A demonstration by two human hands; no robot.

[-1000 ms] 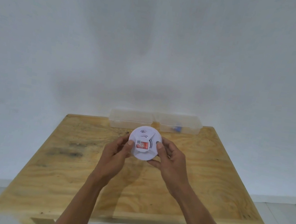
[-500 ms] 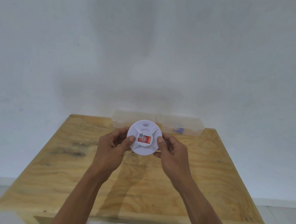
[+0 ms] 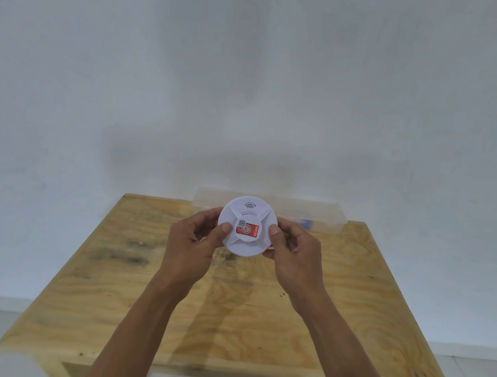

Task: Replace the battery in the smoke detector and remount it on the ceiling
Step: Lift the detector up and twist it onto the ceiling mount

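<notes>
A round white smoke detector (image 3: 249, 211) with a red label on its face is held upright above the wooden table (image 3: 134, 294), its front turned toward me. My left hand (image 3: 192, 241) grips its left rim, thumb pressed on the face. My right hand (image 3: 293, 256) grips the right rim, thumb also on the face. The back of the detector is hidden. No battery can be seen in or near the detector.
A long clear plastic box (image 3: 317, 213) lies along the table's far edge against the white wall, with a small blue item (image 3: 305, 223) inside at the right. The tiled floor shows below the table at both sides.
Both hands have lifted the detector a little higher and tilted its face more squarely toward me; the view has risen slightly with it.
</notes>
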